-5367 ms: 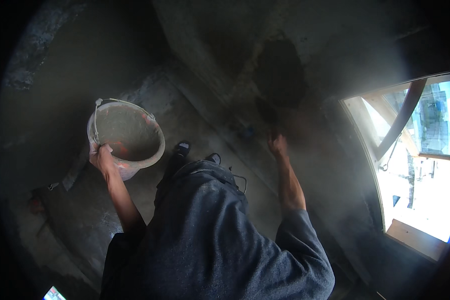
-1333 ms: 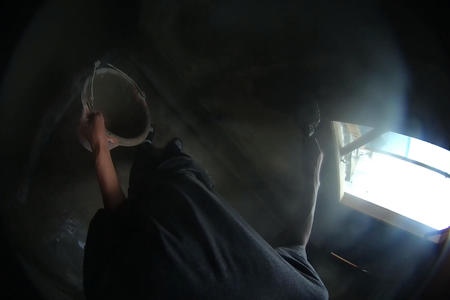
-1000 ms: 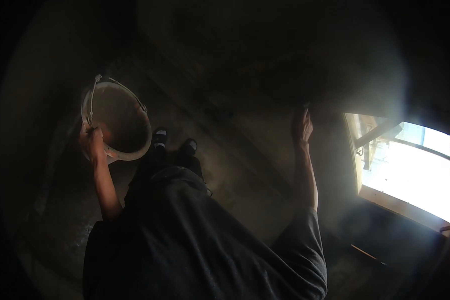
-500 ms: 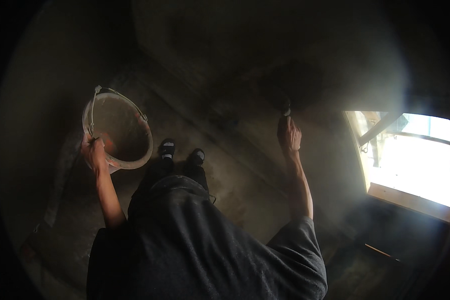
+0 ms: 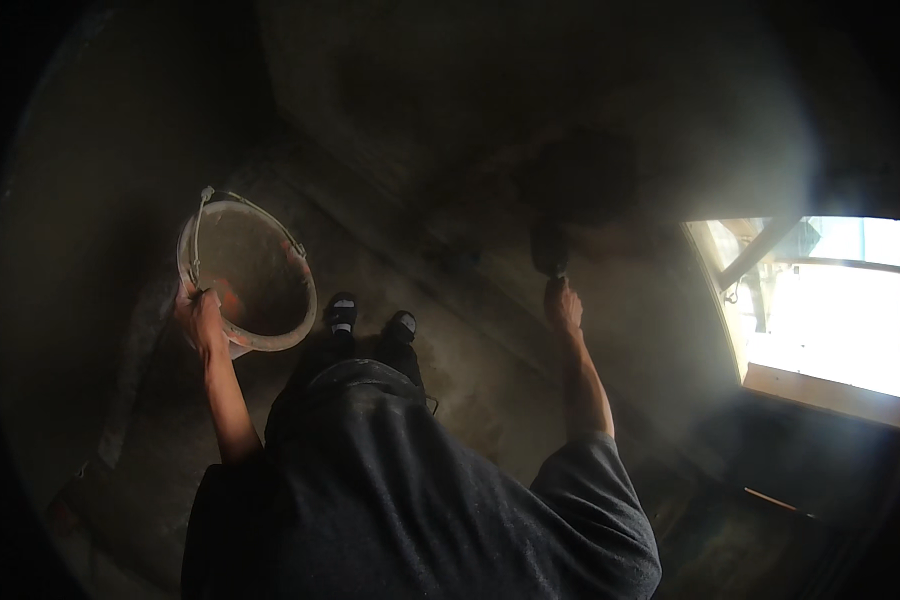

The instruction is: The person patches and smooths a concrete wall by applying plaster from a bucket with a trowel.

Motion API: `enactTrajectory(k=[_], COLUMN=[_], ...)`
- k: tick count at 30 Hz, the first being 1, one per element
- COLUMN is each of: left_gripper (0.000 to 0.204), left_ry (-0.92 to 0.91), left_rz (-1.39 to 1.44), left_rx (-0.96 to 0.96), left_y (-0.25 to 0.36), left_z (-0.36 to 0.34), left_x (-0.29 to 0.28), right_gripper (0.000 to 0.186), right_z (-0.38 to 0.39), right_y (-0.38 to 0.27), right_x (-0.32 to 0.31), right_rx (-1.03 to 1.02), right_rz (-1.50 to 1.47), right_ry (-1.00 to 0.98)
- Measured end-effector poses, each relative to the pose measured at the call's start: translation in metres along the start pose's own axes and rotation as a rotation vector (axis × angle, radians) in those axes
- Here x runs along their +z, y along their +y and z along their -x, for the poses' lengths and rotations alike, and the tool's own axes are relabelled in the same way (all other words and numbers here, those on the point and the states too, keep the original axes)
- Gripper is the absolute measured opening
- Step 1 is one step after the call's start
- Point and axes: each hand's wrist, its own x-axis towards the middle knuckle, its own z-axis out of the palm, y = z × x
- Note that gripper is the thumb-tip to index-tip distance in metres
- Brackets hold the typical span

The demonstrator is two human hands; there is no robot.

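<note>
A round, mortar-stained bucket (image 5: 282,342) with a wire handle (image 5: 255,207) hangs tilted on the left, its mouth facing up toward me. My left hand (image 5: 202,318) is closed on its near-left rim. Reddish smears and a greyish coating show on the inside; how full it is, I cannot make out. Out to the right, my right hand (image 5: 566,306) is closed round the handle of a trowel (image 5: 549,250). The trowel's dark blade points away from me, close to a dim wall surface, and whether it touches is too dark to tell. A darker patch (image 5: 580,170) shows beyond the blade.
A bright window opening (image 5: 830,310) with a wooden sill (image 5: 830,394) lies at the right. My feet (image 5: 370,318) stand on a dusty floor near the foot of the wall. A thin stick (image 5: 773,499) lies at the lower right. Much of the room is in shadow.
My right hand has drawn nearer and slightly left, and the trowel's blade now shows more fully. The bucket and my left hand sit slightly lower and further right in view.
</note>
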Motion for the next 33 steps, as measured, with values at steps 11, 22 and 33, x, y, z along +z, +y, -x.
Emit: enactTrajectory(k=[11, 22, 33], left_gripper=[0.028, 0.038, 0.054], left_ry=[0.051, -0.508, -0.743], left_rz=[-0.243, 0.441, 0.355], left_rx=[0.299, 0.414, 0.389], left_y=[0.036, 0.139, 0.227], left_z=[0.025, 0.185, 0.303], left_x=[-0.008, -0.123, -0.254], right_gripper=[0.030, 0.032, 0.033], right_z=[0.211, 0.361, 0.497], right_y=[-0.066, -0.095, -0.073], right_x=[0.126, -0.026, -0.144], right_rx=[0.461, -0.108, -0.718], right_rz=[-1.382, -1.512, -0.906], right_ry=[-0.035, -0.067, 0.685])
